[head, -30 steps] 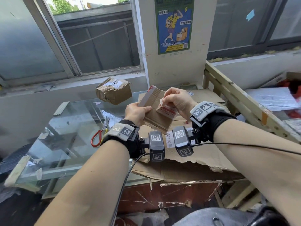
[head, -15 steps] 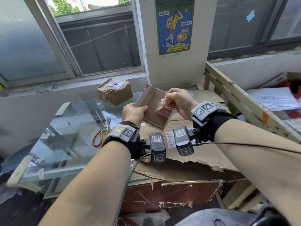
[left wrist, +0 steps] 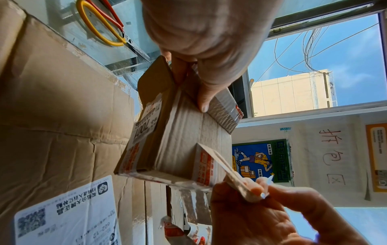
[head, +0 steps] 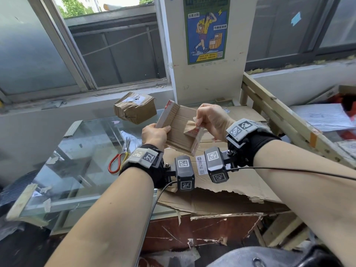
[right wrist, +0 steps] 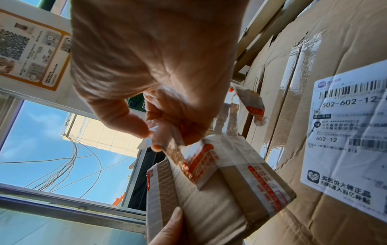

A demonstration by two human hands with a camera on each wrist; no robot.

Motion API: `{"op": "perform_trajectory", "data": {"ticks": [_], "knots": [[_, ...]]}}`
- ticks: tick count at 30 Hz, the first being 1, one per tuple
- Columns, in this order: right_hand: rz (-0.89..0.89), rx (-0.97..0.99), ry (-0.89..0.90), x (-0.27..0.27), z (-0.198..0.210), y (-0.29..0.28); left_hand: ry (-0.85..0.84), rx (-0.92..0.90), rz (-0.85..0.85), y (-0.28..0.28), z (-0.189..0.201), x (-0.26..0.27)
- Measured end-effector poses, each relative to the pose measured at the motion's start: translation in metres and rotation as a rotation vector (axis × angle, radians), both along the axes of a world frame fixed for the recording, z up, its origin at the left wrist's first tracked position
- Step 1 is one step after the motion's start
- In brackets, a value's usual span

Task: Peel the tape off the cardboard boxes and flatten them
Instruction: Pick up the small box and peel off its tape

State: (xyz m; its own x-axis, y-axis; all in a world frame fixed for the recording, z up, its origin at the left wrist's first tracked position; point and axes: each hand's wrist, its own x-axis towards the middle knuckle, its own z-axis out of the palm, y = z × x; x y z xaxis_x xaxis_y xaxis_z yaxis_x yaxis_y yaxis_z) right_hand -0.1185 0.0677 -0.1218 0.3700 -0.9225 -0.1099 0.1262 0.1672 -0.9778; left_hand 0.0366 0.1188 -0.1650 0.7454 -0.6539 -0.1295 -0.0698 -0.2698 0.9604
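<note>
i hold the small cardboard box (head: 179,130) up in the air above the worktop (head: 81,151), over the big flattened cardboard sheet (head: 227,182). my left hand (head: 154,134) wraps its near edge, thumb flat on the top face. my right hand (head: 210,118) pinches the loose end of the tape (head: 192,129), a printed strip already lifted off one corner and stretched tight between my fingertips (right wrist: 155,132) and the box.

to do this well, i think i should pull low and back along the box face, not straight up, so the strip comes away whole instead of tearing or ripping the paper skin. my left hand should brace hard against the pull, with its thumb clear of the seam. more tape wraps the box's end (right wrist: 259,180), so that is next. another taped box (head: 134,106) waits farther back on the worktop, and scissors (head: 120,157) lie near if a strip will not lift.
</note>
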Motion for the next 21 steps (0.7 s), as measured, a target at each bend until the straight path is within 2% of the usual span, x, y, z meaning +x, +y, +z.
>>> {"op": "perform_trajectory", "data": {"ticks": [10,14,17,21], "knots": [[0.004,0.049,-0.034,0.002,0.002,0.001,0.053,-0.015,0.060,-0.001,-0.003,0.005],[-0.043,0.040,0.019,0.003,0.004,0.000,0.071,-0.017,0.068,-0.002,-0.002,0.003],[-0.069,-0.054,0.238,0.002,0.004,-0.001,0.058,-0.022,0.093,-0.003,0.001,-0.003],[-0.095,-0.375,0.706,0.002,0.007,-0.001,-0.081,0.020,0.095,-0.003,0.008,-0.010]]}}
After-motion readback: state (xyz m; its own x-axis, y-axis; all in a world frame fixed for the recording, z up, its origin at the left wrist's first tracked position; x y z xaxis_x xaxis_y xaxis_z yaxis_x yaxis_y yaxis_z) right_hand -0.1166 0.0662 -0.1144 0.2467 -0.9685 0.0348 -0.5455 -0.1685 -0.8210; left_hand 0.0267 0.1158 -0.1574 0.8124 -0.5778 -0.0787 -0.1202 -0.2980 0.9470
